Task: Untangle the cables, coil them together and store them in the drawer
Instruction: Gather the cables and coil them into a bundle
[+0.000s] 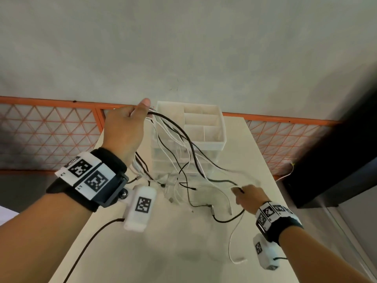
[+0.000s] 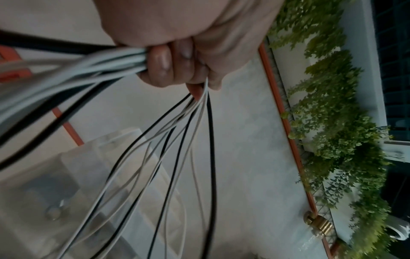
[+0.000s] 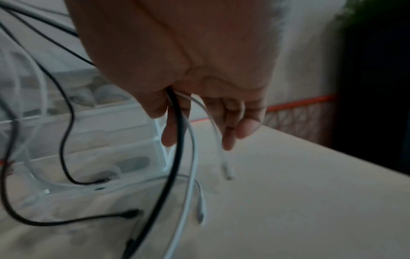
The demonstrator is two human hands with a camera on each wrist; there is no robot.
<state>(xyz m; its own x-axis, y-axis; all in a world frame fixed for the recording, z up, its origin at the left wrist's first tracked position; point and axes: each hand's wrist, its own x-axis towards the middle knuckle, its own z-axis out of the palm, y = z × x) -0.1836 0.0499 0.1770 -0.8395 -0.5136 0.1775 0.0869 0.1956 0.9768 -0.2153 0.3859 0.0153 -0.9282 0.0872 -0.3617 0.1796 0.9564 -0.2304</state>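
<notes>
Still untangling: left hand [image 1: 124,127] gripping the bunched cables [image 1: 179,152] aloft, right hand [image 1: 247,198] pinching loose strands near the counter's [image 1: 183,252] right edge; next, likely drawing ends free.

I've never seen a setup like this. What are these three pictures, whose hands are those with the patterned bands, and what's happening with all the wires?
No machine here: a person wears three cameras, one on the head and one on each wrist. The head view looks down at a pale table with a clear plastic drawer unit standing on it. The left hand is raised, gripping a bundle of black and white cables. The right hand, lower down, holds a few strands between its fingers. The wrist views show those grips up close. Loose cable ends trail over the table.
</notes>
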